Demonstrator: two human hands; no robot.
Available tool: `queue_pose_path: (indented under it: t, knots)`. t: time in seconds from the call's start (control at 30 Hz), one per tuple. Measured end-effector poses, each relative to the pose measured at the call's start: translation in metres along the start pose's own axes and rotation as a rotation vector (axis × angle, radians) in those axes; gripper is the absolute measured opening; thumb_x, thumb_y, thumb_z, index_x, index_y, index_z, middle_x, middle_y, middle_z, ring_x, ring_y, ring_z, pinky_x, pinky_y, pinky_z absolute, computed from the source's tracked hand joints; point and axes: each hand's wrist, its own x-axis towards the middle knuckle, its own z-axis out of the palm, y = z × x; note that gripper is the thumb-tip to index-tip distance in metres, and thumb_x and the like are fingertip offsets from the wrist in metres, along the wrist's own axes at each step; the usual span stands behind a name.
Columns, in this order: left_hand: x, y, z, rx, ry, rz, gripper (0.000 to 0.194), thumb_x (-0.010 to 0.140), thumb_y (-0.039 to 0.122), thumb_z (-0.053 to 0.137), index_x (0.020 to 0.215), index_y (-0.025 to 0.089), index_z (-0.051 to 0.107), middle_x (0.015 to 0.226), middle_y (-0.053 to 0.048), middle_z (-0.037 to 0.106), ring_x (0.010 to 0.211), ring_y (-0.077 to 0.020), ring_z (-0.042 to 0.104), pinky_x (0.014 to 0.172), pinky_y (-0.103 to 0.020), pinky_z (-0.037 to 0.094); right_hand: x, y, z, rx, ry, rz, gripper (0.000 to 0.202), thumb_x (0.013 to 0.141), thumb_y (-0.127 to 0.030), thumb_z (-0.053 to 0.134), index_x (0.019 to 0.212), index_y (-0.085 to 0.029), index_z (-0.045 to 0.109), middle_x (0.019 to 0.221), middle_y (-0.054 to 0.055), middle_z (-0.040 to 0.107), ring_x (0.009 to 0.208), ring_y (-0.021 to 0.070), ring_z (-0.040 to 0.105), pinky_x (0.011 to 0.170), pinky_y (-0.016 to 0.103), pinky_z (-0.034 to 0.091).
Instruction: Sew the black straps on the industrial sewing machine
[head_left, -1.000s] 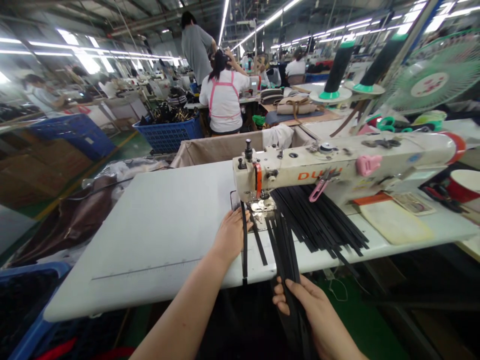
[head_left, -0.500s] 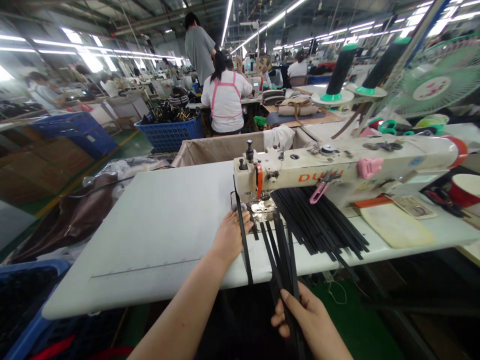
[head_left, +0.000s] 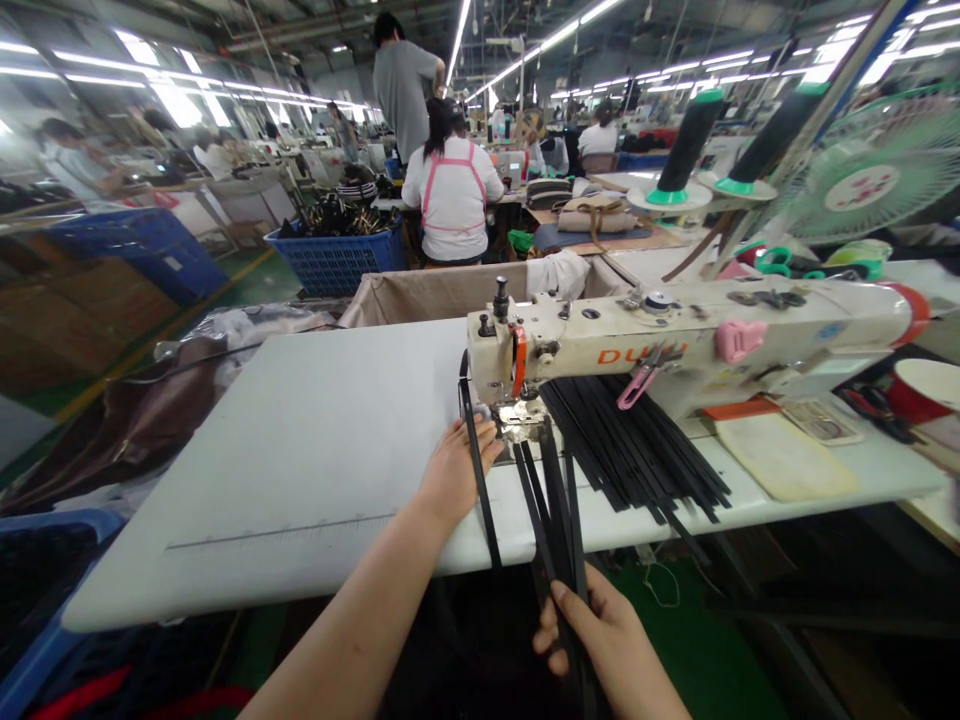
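Observation:
My left hand (head_left: 456, 470) lies on the white table beside the needle area of a sewing machine (head_left: 675, 330), fingers stretched toward the metal needle plate (head_left: 523, 418). Across the back of this hand runs one narrow black strap (head_left: 486, 500), hanging down to the table's front edge. Below that edge, my right hand (head_left: 592, 625) is closed around a bundle of black straps (head_left: 556, 510), whose upper ends reach the needle plate. More black straps (head_left: 637, 455) lie fanned out under the machine arm. What lies under my left fingertips is hidden.
Pink-handled snips (head_left: 637, 388) hang on the machine's front. Behind it stand dark thread cones (head_left: 686, 150) and a green fan (head_left: 862, 185). A yellowish pad (head_left: 784, 455) lies at right. A fabric-lined bin (head_left: 420, 297) adjoins the table's back; a co-worker (head_left: 454, 195) sits beyond.
The view has shifted slightly. A short strap end that showed beside my left fingertips is no longer visible. My right hand keeps its hold on the bundle.

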Motion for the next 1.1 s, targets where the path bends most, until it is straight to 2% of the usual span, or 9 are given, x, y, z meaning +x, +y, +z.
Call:
queue_pose_path:
  t: [0.2, 0.47, 0.7, 0.9, 1.0, 1.1]
  knots:
    - [-0.001, -0.004, 0.002, 0.041, -0.011, 0.02, 0.029, 0.105, 0.03, 0.053, 0.126, 0.02, 0.07, 0.136, -0.009, 0.07, 0.14, -0.0267, 0.056, 0.123, -0.052, 0.041, 0.0, -0.001, 0.0, -0.014, -0.004, -0.007, 0.064, 0.057, -0.074, 0.086, 0.081, -0.02, 0.062, 0.061, -0.002, 0.066, 0.052, 0.0163, 0.069, 0.043, 0.023, 0.05]
    - [0.001, -0.007, 0.003, 0.048, -0.02, 0.029, 0.032, 0.105, 0.031, 0.052, 0.13, 0.021, 0.068, 0.138, -0.009, 0.069, 0.141, -0.0268, 0.055, 0.123, -0.052, 0.04, -0.002, -0.003, 0.001, -0.061, 0.0, -0.032, 0.069, 0.056, -0.079, 0.083, 0.083, -0.02, 0.061, 0.062, -0.002, 0.066, 0.053, 0.0171, 0.068, 0.044, 0.025, 0.051]
    - [0.007, -0.013, 0.004, -0.061, 0.002, -0.01, 0.03, 0.104, 0.025, 0.047, 0.122, 0.021, 0.071, 0.133, -0.008, 0.072, 0.137, -0.0251, 0.058, 0.121, -0.048, 0.045, -0.002, -0.004, 0.0, -0.101, 0.006, -0.077, 0.062, 0.065, -0.075, 0.081, 0.085, -0.02, 0.061, 0.063, -0.001, 0.067, 0.051, 0.0152, 0.065, 0.043, 0.024, 0.047]
    - [0.044, -0.033, 0.006, -0.141, -0.002, -0.224, 0.03, 0.092, 0.012, 0.055, 0.11, 0.026, 0.075, 0.126, -0.004, 0.074, 0.125, -0.0257, 0.066, 0.114, -0.043, 0.052, 0.003, -0.005, 0.012, -0.084, -0.011, -0.138, 0.059, 0.068, -0.068, 0.083, 0.096, -0.021, 0.06, 0.065, -0.002, 0.068, 0.048, 0.0148, 0.064, 0.043, 0.025, 0.047]
    - [0.069, -0.038, 0.006, -0.203, 0.016, -0.24, 0.035, 0.088, 0.01, 0.058, 0.115, 0.026, 0.074, 0.132, -0.004, 0.072, 0.131, -0.0286, 0.062, 0.116, -0.047, 0.049, 0.009, -0.009, 0.022, -0.066, 0.006, -0.174, 0.059, 0.069, -0.067, 0.083, 0.096, -0.022, 0.057, 0.064, -0.003, 0.068, 0.047, 0.0146, 0.064, 0.043, 0.025, 0.048]
    - [0.088, -0.039, 0.004, -0.291, -0.009, -0.217, 0.032, 0.088, 0.013, 0.064, 0.116, 0.022, 0.074, 0.128, -0.007, 0.074, 0.127, -0.03, 0.065, 0.113, -0.046, 0.051, 0.015, -0.016, 0.029, -0.059, 0.02, -0.189, 0.057, 0.07, -0.066, 0.082, 0.094, -0.022, 0.055, 0.065, -0.004, 0.068, 0.048, 0.0147, 0.065, 0.044, 0.025, 0.051]
